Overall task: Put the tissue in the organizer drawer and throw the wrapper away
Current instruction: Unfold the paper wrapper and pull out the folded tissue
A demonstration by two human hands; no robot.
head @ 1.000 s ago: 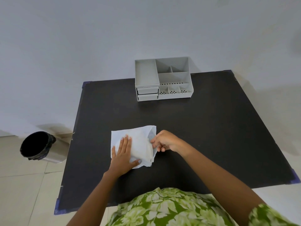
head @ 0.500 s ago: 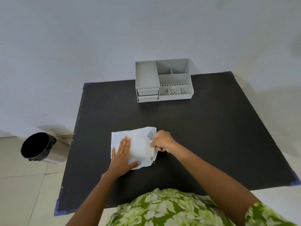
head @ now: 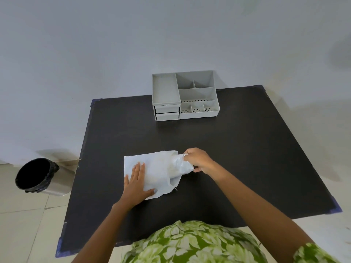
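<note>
Tissue [head: 178,165], a pale crinkly pack, sticks partway out of the open right end of the wrapper [head: 152,168], the rest of it inside. Wrapper is a flat white pouch lying on the black tabletop [head: 247,158], a bit left of centre & toward the near edge, its mouth facing right w/ a loose thread at the lower lip. Right hand [head: 197,160] is clenched on the exposed end of the tissue, fingers curled over the top, thumb under, just right of the wrapper mouth. Left hand [head: 135,182] lies flat & spread on the left part of the wrapper, palm down, pressing it to the tabletop, gripping nothing; thumb points right along the wrapper's near edge. Both forearms come in from the near edge; green leaf-print clothing [head: 190,242] shows at the bottom of the view. Organizer [head: 185,96], light grey plastic, sits at the far edge of the tabletop, about mid-width, well apart from the wrapper. It has open compartments on top & at right front, some w/ dotted holes, plus two small drawers [head: 167,112] stacked at left front, both looking pushed in. Off the tabletop's left edge, on the tiled floor [head: 22,224], stands a metal bin [head: 38,176] w/ black liner, tilted in this wide view. Plain pale wall [head: 114,44] behind.
</note>
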